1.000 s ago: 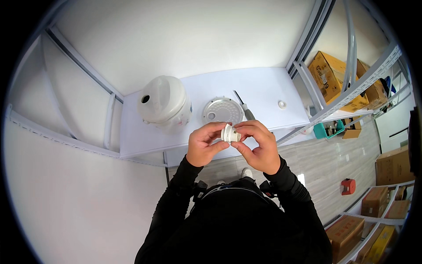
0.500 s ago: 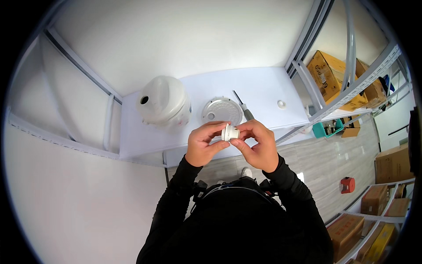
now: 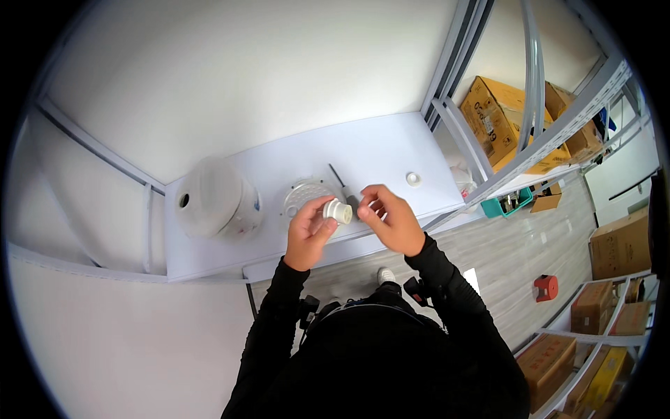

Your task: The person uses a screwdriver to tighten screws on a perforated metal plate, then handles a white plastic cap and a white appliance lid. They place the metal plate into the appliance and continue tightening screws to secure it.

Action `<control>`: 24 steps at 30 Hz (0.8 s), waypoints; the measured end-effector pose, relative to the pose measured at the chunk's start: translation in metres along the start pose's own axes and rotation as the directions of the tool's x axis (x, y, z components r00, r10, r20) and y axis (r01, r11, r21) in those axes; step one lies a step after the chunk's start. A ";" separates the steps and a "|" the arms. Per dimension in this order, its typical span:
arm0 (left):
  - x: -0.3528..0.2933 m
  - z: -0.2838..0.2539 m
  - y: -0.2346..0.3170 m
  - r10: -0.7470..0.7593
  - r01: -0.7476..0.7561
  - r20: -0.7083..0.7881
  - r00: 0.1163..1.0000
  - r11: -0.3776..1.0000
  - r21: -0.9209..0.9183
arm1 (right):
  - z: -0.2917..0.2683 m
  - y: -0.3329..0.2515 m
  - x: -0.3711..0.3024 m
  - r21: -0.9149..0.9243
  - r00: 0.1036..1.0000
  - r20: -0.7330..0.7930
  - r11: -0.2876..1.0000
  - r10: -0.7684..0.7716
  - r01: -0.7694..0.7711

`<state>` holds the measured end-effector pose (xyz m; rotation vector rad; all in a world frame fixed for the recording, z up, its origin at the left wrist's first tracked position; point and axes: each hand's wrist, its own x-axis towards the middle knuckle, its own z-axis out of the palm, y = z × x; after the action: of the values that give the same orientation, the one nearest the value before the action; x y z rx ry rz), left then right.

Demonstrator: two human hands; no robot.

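Observation:
My left hand (image 3: pixel 308 234) pinches a white round plastic fitting (image 3: pixel 338 211) with a stepped collar, above the table's front edge. Beside it, to the right, is my right hand (image 3: pixel 391 220), its fingers loosely curled with a gap between thumb and forefinger and nothing visible in them. Behind the hands lies a round pale dimpled disc (image 3: pixel 307 190) with a rimmed edge, partly covered by my left hand. A screwdriver (image 3: pixel 351 196) with a grey handle and dark shaft lies right of the disc, its handle end close to my right fingertips.
A large white rounded container (image 3: pixel 218 199) stands on the left of the white table (image 3: pixel 279 150). A small white ring-shaped part (image 3: pixel 414 179) lies on the right. Metal frame posts (image 3: pixel 447 56) border the table. Cardboard boxes (image 3: pixel 492 115), a teal bin (image 3: pixel 494 207) and a red stool (image 3: pixel 546 288) are farther right.
My right hand has let go of the white fitting and moved a little away to the right. The fitting stays in my left hand. The view has shifted and turned slightly.

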<state>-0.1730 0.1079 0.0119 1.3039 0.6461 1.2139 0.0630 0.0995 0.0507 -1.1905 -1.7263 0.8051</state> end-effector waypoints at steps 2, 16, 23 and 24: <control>0.016 0.013 -0.015 -0.040 0.038 -0.077 0.996 0.999 -0.020 | -0.024 0.044 0.013 -0.257 0.994 -0.096 0.964 0.047 -0.070; 0.058 0.093 -0.081 -0.100 0.133 -0.418 0.903 0.990 0.051 | -0.110 0.249 0.044 -0.612 0.953 0.242 0.790 0.183 0.004; 0.067 0.113 -0.066 -0.127 0.233 -0.472 0.872 0.957 0.173 | -0.124 0.279 0.059 -0.371 0.929 0.364 0.925 0.063 0.083; 0.067 0.113 -0.066 -0.087 0.207 -0.491 0.867 0.958 0.196 | -0.127 0.272 0.066 -0.340 0.924 0.372 0.939 0.091 0.045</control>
<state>-0.0306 0.1389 -0.0075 1.1245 1.2671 1.3707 0.2713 0.2573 -0.1118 -1.3492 -2.2515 0.8114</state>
